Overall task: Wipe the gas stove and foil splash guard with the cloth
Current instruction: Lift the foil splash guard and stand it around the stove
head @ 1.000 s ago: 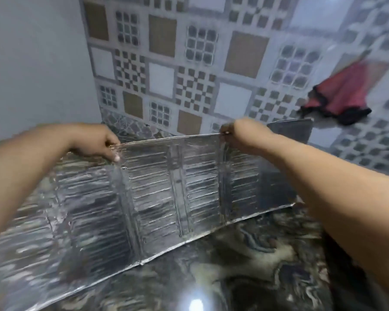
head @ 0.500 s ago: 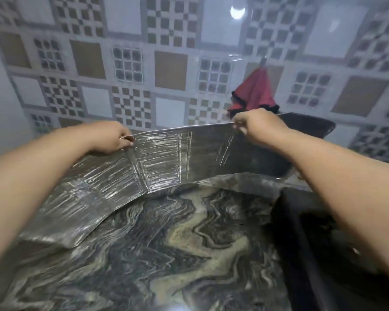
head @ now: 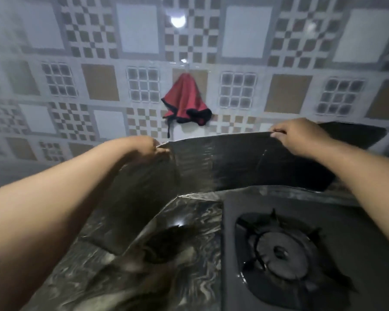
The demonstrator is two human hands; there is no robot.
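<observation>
The folding foil splash guard (head: pixel 222 162) stands along the back and left of the black gas stove (head: pixel 323 221). My left hand (head: pixel 142 147) pinches its top edge at a fold. Farther right, my right hand (head: pixel 299 135) grips the same top edge. A burner with its pan support (head: pixel 281 252) shows at the lower right. A red cloth with black trim (head: pixel 184 102) hangs on the tiled wall above the guard, away from both hands.
The dark marbled countertop (head: pixel 126 277) runs under the guard and left of the stove. The patterned tile wall (head: pixel 245 63) rises right behind the guard. A lamp glare (head: pixel 177 20) reflects on the tiles.
Both hands have carried the foil guard to the right, and it now wraps the stove's back left corner. The view swung right, bringing the burner into sight.
</observation>
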